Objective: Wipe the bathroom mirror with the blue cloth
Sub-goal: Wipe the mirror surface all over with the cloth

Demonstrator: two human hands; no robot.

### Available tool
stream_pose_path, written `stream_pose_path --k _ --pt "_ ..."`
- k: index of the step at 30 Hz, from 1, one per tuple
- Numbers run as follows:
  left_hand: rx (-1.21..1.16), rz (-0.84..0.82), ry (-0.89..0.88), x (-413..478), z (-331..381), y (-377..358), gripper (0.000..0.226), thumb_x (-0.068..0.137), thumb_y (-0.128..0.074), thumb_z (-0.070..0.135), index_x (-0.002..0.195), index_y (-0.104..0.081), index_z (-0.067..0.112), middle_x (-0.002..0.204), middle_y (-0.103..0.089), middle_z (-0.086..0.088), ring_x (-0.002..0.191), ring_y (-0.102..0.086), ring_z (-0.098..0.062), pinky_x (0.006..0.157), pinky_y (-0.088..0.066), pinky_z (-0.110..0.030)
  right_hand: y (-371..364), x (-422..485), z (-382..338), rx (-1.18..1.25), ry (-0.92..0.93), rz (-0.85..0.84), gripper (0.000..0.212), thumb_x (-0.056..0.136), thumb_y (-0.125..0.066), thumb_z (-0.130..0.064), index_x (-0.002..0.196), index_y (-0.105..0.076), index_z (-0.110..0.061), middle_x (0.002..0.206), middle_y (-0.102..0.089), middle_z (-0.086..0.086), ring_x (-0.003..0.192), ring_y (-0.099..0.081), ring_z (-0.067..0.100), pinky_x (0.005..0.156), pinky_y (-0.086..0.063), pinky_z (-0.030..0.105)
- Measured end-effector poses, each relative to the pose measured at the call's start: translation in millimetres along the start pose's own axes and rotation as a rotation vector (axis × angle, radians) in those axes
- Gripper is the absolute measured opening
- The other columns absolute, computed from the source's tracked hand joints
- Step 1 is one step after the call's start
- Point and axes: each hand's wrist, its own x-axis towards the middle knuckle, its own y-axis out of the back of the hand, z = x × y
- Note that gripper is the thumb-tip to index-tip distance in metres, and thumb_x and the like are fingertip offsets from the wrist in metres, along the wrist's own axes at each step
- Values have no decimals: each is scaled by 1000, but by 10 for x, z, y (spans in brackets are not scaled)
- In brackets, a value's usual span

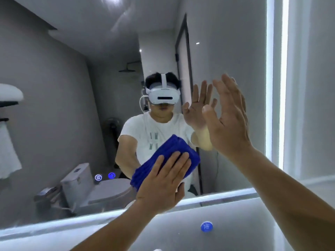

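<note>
Fingers of the left hand (163,182) lay straight and flat over the blue cloth (166,151), pressing it against the mirror (72,87) rather than curling round it; nothing was clenched. The cloth was folded into a thick pad and sat on the lower middle of the glass, tilted, with its upper end toward the right and the fingers covering its lower half. The right hand (228,120) was raised higher and to the right of the cloth, well apart from it, palm toward the glass, fingers extended and slightly spread, holding nothing. Its reflection stood just beside it, but whether the palm touched the glass could not be told. A bright light strip (268,87) ran down the mirror's right edge, and another ran along its bottom edge. Two round icons (98,177) glowed low on the glass, left of the cloth. In the reflection a person wore a white headset (164,95), with a toilet (101,189), a hanging white towel (7,151) and a shower head (126,69) behind. Below the mirror a small blue disc (206,226) lay on a white surface (235,223).
</note>
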Motion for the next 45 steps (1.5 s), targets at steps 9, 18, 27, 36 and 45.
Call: stream_pose_path --k 9,18,27,36,45 --pt "57 -277 -531 -372 -38 78 66 93 -37 35 154 -22 13 157 -35 1 147 -19 -20 123 6 -41 16 -499 147 -50 -34 -96 59 93 -40 -32 150 -33 -20 161 -21 0 149 -14 18 120 -17 50" --pt "-24 88 170 790 -402 358 69 98 -33 37 157 -6 12 165 -6 -5 152 -1 -24 122 -7 -50 156 -479 288 -94 -104 -44 72 89 -24 -54 149 -37 -15 160 -25 2 149 -16 19 122 -15 44" --pt "-53 -57 -147 -64 769 -193 84 91 -49 33 156 -3 9 164 -3 -5 149 -3 -24 122 8 -44 118 -838 558 -96 -160 -52 60 93 -35 -40 148 -37 -17 160 -24 1 150 -15 18 121 -16 45" --pt "124 -135 -562 -449 -8 -89 72 93 -43 33 156 -16 11 161 -26 -1 149 -15 -22 123 3 -43 248 -1224 790 -167 -160 -109 56 94 -45 -27 148 -39 -14 158 -20 -8 150 -13 13 120 -9 26" --pt "18 158 113 -409 -16 -99 70 95 -46 35 155 -21 11 164 -11 -4 151 -14 -27 121 -13 -51 213 -1160 737 -177 -190 -75 58 95 -41 -34 149 -37 -12 161 -23 0 150 -15 17 122 -14 39"
